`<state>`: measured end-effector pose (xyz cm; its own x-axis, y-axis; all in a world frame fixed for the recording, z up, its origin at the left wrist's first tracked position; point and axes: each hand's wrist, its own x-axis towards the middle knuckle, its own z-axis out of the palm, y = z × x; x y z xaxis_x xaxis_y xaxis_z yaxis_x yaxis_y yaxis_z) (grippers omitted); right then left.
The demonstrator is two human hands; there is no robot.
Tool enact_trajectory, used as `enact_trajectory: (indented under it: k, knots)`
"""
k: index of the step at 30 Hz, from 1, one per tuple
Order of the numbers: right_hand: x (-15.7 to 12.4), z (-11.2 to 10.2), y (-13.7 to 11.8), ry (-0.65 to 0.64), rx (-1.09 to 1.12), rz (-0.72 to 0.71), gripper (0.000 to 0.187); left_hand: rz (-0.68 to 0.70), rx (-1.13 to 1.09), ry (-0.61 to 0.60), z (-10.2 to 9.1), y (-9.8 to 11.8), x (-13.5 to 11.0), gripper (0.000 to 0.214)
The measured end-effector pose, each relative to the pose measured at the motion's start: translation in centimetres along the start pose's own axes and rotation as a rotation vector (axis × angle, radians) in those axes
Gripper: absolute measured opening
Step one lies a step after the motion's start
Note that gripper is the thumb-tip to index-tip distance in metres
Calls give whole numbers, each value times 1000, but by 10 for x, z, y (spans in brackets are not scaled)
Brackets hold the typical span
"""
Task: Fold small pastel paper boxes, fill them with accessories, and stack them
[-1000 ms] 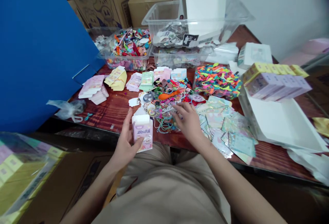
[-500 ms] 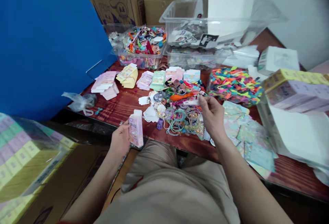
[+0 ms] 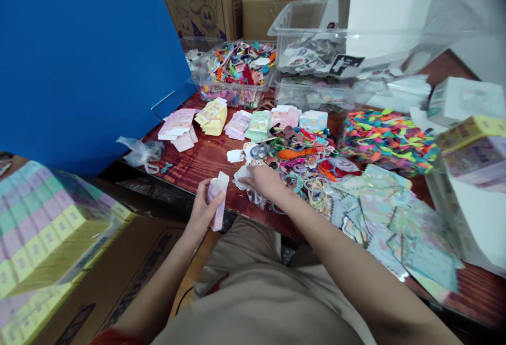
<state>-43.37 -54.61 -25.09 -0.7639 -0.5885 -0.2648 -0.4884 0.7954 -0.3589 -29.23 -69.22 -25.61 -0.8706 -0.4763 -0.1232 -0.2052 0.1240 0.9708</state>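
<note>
Reddish tabletop (image 3: 203, 156): lilac box (image 3: 219, 220) clamped between left fingers (image 3: 202, 191); right fingers (image 3: 258, 177) at white cards (image 3: 239, 174), grip unclear.

Left hand (image 3: 204, 209) + right hand (image 3: 265, 180): two | held purple box (image 3: 219, 213): one | rear cardboard cartons (image 3: 200, 7): two | flat-box groups (image 3: 260, 125), middle row: four | blue panel (image 3: 90, 65): one | trinket heap (image 3: 296, 153): one — pieces overlap past counting

left hand (image 3: 205, 203): curled in grip | right hand (image 3: 264, 180): angled leftward, lowered | forearms (image 3: 336, 234): outstretched
</note>
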Motion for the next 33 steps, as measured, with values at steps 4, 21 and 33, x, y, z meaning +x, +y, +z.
enact_trajectory:
  k: [4,21,33]
  knots:
    - [-2,4,-5,-11,-52,-15,38,34,110,32,-5,0,4,53]
    - [-12,8,5,-7,-66,-12,58,179,808,134,-7,-9,0,63]
    - [-24,3,13,87,85,-30,36,177,812,85,-6,-9,-3,66]
